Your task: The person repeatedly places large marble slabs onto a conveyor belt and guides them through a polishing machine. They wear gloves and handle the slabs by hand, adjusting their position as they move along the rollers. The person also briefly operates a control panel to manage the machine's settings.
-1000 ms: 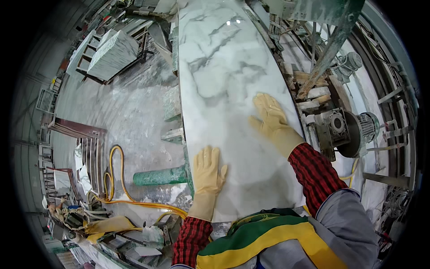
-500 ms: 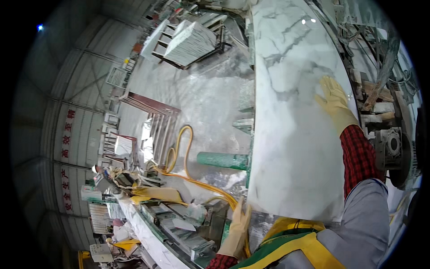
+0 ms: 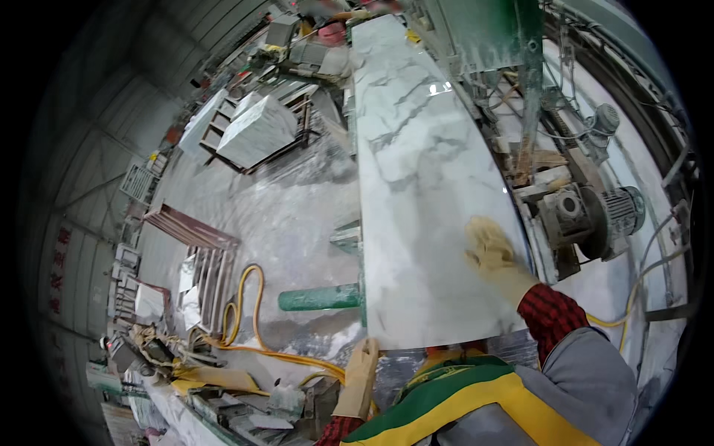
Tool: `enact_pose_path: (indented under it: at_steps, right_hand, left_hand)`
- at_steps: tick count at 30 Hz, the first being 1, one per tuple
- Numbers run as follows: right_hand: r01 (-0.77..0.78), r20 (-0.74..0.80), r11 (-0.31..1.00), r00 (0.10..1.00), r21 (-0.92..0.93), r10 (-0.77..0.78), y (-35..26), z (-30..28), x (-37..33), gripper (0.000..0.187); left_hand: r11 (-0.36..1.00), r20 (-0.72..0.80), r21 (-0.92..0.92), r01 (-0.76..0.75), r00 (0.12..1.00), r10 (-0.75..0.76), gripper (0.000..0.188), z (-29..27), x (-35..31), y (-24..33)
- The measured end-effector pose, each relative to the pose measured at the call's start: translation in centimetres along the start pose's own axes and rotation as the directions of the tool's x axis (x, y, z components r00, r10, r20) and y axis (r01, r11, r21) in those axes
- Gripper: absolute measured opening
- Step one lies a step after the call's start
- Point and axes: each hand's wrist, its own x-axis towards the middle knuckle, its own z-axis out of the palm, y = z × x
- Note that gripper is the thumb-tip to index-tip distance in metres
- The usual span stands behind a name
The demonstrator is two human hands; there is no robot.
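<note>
Pressing hand: the right hand [image 3: 492,251], in a yellow glove, is lying flat with fingers spread on the near right part of the slab, gripping nothing.
Hanging hand: the left hand [image 3: 358,377], also gloved, is hanging below the slab's near left corner with fingers straight and together, holding nothing; whether it is touching the edge cannot be told.
Slab: the white marble slab [image 3: 416,171] with grey veins is lying flat and running from near the person to the far end of the scene.
Right side: a grey motor [image 3: 613,212] and green machine frame [image 3: 498,37] are standing just beside the slab's right edge, close to the right hand.
Left side: a green roller [image 3: 320,299] is sticking out to the left from under the slab's near edge.
Floor: a yellow hose [image 3: 256,327] is looping over the wet floor [image 3: 290,215] near left.
Far left: stacked stone blocks [image 3: 249,130] are sitting on a rack, well apart from the slab.
</note>
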Motion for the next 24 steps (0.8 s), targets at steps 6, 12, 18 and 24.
enact_pose_path:
  at_steps: [6,12,18,24]
  right_hand:
    - [0.068,-0.079,0.998,0.995,0.005,-0.067,-1.2,-1.7,-7.6,0.078]
    - [0.082,-0.142,0.997,0.987,0.013,-0.079,-1.9,-2.3,-7.4,0.072]
    - [0.137,-0.250,0.988,0.961,0.066,-0.117,-2.6,-3.4,-7.1,0.067]
    - [0.152,-0.278,0.982,0.953,0.113,-0.116,-2.6,-4.5,-6.3,0.067]
  left_hand:
    - [0.997,0.209,0.073,0.004,0.978,-0.020,0.055,-4.0,-0.1,4.2]
    - [0.804,0.176,0.554,-0.217,0.974,0.142,0.054,-4.9,3.7,5.0]
    - [0.548,0.258,0.415,-0.726,0.671,0.695,0.091,-3.3,3.6,8.9]
    - [0.423,0.282,0.595,-0.684,0.670,0.686,0.114,0.6,2.5,8.8]
